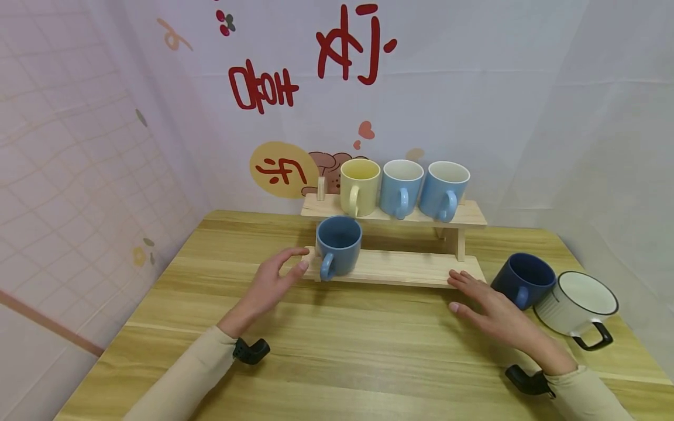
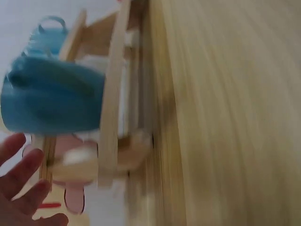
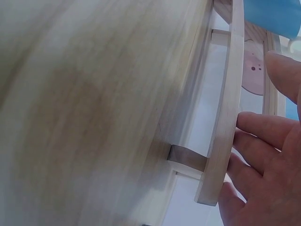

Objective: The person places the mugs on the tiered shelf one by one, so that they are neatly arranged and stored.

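A blue-grey mug (image 1: 339, 248) stands at the left end of the lower board of a two-tier wooden rack (image 1: 405, 268), handle toward the front. My left hand (image 1: 271, 283) is just left of that mug, thumb and fingers spread, holding nothing. In the left wrist view its fingers (image 2: 23, 174) lie beside the mug (image 2: 56, 96). My right hand (image 1: 497, 313) reaches to the right end of the lower board. In the right wrist view, its straight fingertips (image 3: 241, 129) are right at the board's edge (image 3: 225, 117), with nothing in the grasp.
On the upper tier stand a yellow mug (image 1: 360, 187) and two light blue mugs, one in the middle (image 1: 397, 190) and one at right (image 1: 439, 190). A navy mug (image 1: 518, 280) and a white mug (image 1: 571, 310) with black handle sit right of the rack, beside my right forearm.
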Motion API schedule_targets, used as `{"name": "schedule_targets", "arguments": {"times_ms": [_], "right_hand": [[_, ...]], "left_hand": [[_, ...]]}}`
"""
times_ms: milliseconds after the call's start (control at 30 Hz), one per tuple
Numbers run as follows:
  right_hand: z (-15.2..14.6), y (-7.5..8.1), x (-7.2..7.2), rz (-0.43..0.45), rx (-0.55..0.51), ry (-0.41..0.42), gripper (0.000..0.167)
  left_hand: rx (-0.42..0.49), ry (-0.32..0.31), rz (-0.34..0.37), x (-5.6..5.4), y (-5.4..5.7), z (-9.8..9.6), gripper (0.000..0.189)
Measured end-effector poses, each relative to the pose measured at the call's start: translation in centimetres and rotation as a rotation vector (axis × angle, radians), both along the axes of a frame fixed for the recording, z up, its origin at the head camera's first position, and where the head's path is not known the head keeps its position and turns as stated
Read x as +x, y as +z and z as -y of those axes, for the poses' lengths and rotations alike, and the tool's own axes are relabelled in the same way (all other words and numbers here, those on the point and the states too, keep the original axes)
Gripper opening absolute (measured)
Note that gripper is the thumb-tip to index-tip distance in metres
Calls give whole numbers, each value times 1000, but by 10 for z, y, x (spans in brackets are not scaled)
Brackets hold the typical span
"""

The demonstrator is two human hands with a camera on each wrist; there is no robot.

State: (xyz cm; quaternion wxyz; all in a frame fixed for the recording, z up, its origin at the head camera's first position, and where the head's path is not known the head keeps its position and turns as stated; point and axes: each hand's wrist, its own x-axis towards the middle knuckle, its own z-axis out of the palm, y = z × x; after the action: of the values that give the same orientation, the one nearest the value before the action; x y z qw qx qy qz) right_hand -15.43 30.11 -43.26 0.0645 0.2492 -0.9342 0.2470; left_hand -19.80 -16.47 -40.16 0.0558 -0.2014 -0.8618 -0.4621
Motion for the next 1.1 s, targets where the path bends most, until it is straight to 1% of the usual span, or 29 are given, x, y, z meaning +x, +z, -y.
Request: {"name": "schedule_targets", "arguments": {"times_ms": [133,333,433,600,733,867,1000,1100], "right_hand": [[0,0,0,-6,-2,1,53],[0,1,0,-6,-3,-1,52],[0,1,0,-6,-4,-1,52],[0,1,1,-1,-6,-2,52],[-1,0,1,7,-8,-8,52],[-3,2,1,-5,-3,-26,50],[-8,11,5,-62,11,-71,48],[-13,22,12,-102,3,-104,49]], "left_hand": [[-143,-31,-66,-9,-2,9,51],[-384,-108,-99,-20,-7,19,66],[-467,-135,-98,-25,-11,21,74],[-565,-172,-119,-33,-19,23,80],[-621,-190,-124,-39,-23,23,82],[-631,-203,-100,-42,-25,22,81],[-619,-215,-84,-44,-26,22,78],[-617,-219,-96,-46,-27,22,74]]}}
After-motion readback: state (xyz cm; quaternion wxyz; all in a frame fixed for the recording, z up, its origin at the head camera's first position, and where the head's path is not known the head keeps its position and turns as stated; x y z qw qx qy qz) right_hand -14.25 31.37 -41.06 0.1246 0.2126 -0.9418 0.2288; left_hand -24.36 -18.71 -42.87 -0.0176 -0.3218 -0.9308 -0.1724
